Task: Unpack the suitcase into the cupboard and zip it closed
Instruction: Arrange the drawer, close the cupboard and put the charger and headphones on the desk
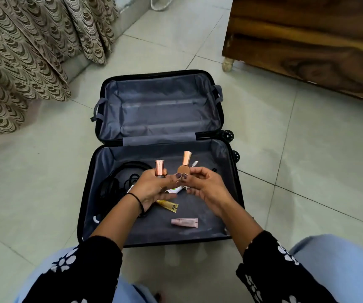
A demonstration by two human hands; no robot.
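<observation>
Our left hand (152, 189) curls round a copper-capped bottle (160, 168), its cap upright. Our right hand (209, 189) pinches a second bottle (185, 165) by its base, and the fingertips of the two hands nearly meet. Both hover over the near half of the open suitcase (217, 154) on the floor. Beneath them lies a yellow tube (168, 206), with a pink tube (184, 223) toward the near edge. Black cables (112, 184) coil along the left edge. We see the wooden cupboard (307, 40) off the far right corner.
</observation>
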